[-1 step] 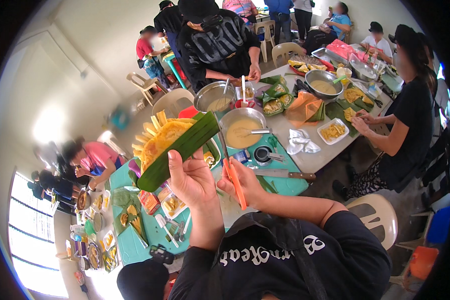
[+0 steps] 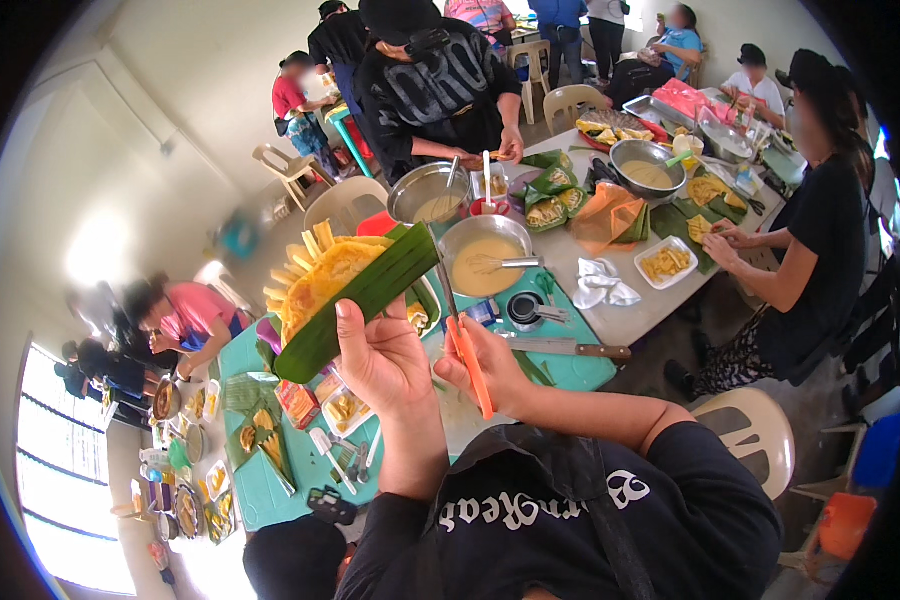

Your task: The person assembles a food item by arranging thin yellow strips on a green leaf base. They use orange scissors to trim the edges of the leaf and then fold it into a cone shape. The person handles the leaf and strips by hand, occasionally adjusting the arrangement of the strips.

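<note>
Crowded teal table [image 2: 580,372] (bright, busy hall)

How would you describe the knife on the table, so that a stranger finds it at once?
Start at the long table, on its teal end. The knife lies flat there, just beyond the right hand and below the batter bowl. Its long steel blade and dark wooden handle set it apart.

1. Centre frame: the left hand [image 2: 385,360] holds up a folded banana leaf [image 2: 370,295] with yellow filling.
2. Just right, the right hand [image 2: 490,365] grips an orange-handled knife [image 2: 467,350].
3. Above them sits a bowl of batter [image 2: 485,255].
</note>
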Demonstrator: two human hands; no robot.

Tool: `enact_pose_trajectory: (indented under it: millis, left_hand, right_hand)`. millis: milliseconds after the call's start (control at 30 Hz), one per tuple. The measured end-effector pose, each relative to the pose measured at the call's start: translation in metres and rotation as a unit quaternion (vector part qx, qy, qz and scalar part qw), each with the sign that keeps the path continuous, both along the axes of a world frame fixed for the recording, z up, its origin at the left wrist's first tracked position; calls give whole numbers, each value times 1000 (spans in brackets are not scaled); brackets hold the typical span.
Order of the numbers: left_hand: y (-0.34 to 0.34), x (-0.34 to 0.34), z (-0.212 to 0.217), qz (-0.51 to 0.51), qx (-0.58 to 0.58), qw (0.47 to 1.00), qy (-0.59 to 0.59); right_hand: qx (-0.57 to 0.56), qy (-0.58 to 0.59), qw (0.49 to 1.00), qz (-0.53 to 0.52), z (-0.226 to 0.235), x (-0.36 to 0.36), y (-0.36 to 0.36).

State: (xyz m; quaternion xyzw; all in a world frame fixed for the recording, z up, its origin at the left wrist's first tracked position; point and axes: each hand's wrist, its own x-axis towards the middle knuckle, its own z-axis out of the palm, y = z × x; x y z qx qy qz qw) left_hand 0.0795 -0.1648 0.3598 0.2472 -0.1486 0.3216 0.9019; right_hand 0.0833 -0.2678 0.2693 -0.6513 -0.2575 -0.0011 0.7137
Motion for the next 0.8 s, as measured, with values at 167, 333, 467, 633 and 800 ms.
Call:
enact_pose_trajectory:
  millis: [167,333,467,633,800]
  left_hand:
    - [2,0,-2,4,1,1000,5]
    - [4,-1,-3,2,2,1000,3]
    - [3,-1,-1,1,10,1000,-5]
    - [4,-3,0,-3,14,1000,-2]
    - [5,-4,1,-15,29,999,-6]
  right_hand:
    - [21,13,1000,0,-1,-1,-1]
    - [32,22,999,2,3,-3,-4]
    - [16,12,1000,-8,-5,0,-8]
    - [-9,6,1000,-16,-7,0,-13]
    - [-25,10,1000,-13,-8,0,-21]
